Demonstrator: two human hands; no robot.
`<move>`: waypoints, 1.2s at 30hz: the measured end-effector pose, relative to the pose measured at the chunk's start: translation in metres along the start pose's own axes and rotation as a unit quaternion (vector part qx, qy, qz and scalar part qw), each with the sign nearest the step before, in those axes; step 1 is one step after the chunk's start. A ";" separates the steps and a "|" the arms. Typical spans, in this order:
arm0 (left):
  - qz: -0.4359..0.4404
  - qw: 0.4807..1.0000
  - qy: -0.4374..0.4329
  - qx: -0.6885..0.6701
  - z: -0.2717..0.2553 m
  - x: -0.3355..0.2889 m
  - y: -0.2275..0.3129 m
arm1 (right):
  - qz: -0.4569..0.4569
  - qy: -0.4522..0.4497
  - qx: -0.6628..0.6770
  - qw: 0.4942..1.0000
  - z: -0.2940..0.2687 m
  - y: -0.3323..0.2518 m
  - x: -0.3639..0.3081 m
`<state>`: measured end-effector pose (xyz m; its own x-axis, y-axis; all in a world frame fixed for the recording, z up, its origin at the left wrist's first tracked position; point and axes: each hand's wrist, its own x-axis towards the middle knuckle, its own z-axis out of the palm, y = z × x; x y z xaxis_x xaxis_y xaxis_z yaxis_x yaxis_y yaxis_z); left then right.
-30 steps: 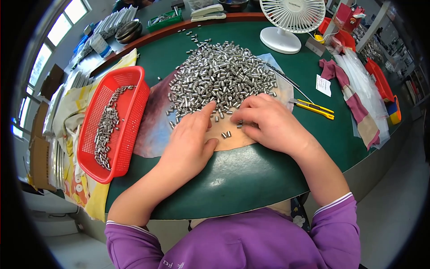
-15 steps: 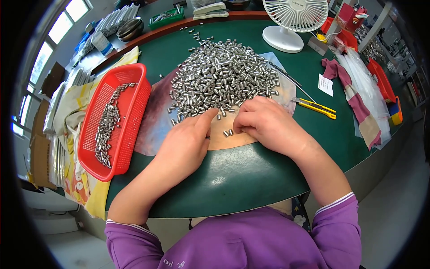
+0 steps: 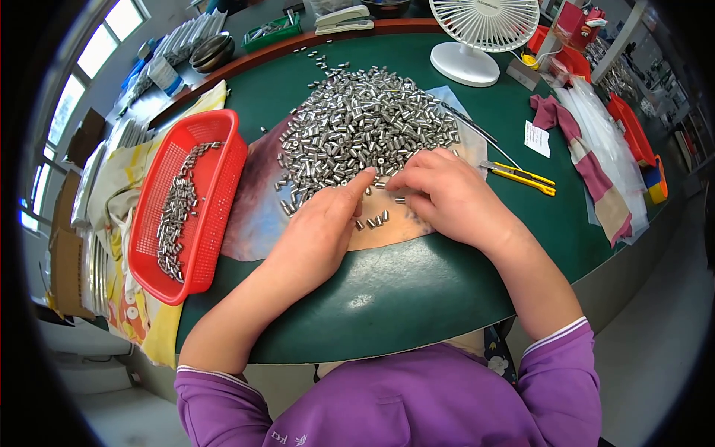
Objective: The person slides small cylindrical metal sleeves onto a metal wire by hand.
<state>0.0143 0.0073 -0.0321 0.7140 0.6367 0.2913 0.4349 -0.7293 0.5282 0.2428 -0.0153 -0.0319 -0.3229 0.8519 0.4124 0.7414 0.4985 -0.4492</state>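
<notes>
A large heap of small shiny metal cylinders lies on a coloured mat. My left hand rests at the heap's near edge, its index finger stretched toward the pieces; its other fingers are partly hidden beneath it. Opposite it, my right hand has bent fingers spread apart, the tips close to a few cylinders at the heap's front. Between the hands, several loose cylinders lie on the tan part of the mat. To the left, a red plastic basket holds many more cylinders along its bottom.
A yellow utility knife and thin rods lie right of the heap. Behind stands a white fan. A paper slip, a maroon-and-beige cloth and clear plastic bags are at the right. A patterned cloth lies under the basket.
More loose cylinders now lie on the mat between my hands. My right hand has opened its fingers and moved slightly; the left has shifted a little to the right.
</notes>
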 end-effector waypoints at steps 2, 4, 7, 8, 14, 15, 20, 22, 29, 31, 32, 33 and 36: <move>-0.020 1.000 0.018 -0.011 0.001 -0.001 0.003 | 0.019 -0.055 0.010 0.998 0.000 0.001 -0.002; -0.098 0.994 -0.013 -0.050 -0.001 0.000 0.011 | 0.022 -0.058 0.006 0.998 0.001 0.002 -0.003; -0.118 0.990 -0.018 -0.075 0.004 0.000 0.007 | 0.040 -0.080 0.001 0.996 -0.002 -0.003 -0.001; -0.118 0.990 -0.018 -0.075 0.006 -0.001 0.005 | 0.057 -0.099 -0.002 0.993 -0.003 -0.005 0.000; -0.085 0.993 0.011 -0.077 0.012 -0.001 0.003 | 0.037 -0.088 0.045 0.994 0.008 -0.010 -0.003; -0.090 0.992 0.011 -0.084 0.012 -0.001 0.003 | 0.037 -0.088 0.045 0.994 0.008 -0.011 -0.003; -0.107 0.990 0.003 -0.093 0.011 0.002 0.006 | 0.025 -0.085 0.036 0.995 0.008 -0.014 -0.002; -0.120 0.987 -0.005 -0.110 0.013 0.001 0.004 | 0.025 -0.092 0.038 0.995 0.007 -0.015 -0.001; -0.115 0.990 0.045 -0.073 -0.003 -0.004 0.010 | 0.054 -0.071 0.095 0.991 0.001 -0.012 -0.001; -0.157 0.987 0.020 -0.033 -0.012 -0.002 0.010 | 0.049 -0.071 0.088 0.992 0.003 -0.013 -0.001; -0.146 0.989 0.024 -0.029 -0.014 -0.002 0.009 | 0.045 -0.070 0.081 0.993 0.004 -0.014 0.000; -0.148 0.988 0.024 -0.028 -0.015 -0.003 0.007 | 0.043 -0.070 0.083 0.993 0.004 -0.014 0.000; -0.156 0.987 0.022 -0.024 -0.019 -0.003 0.004 | 0.031 -0.074 0.099 0.992 0.005 -0.017 0.001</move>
<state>0.0032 0.0068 -0.0155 0.5250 0.8392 0.1418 0.6027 -0.4842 0.6342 0.2274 -0.0223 -0.0283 -0.3740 0.8890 0.2642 0.6373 0.4533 -0.6232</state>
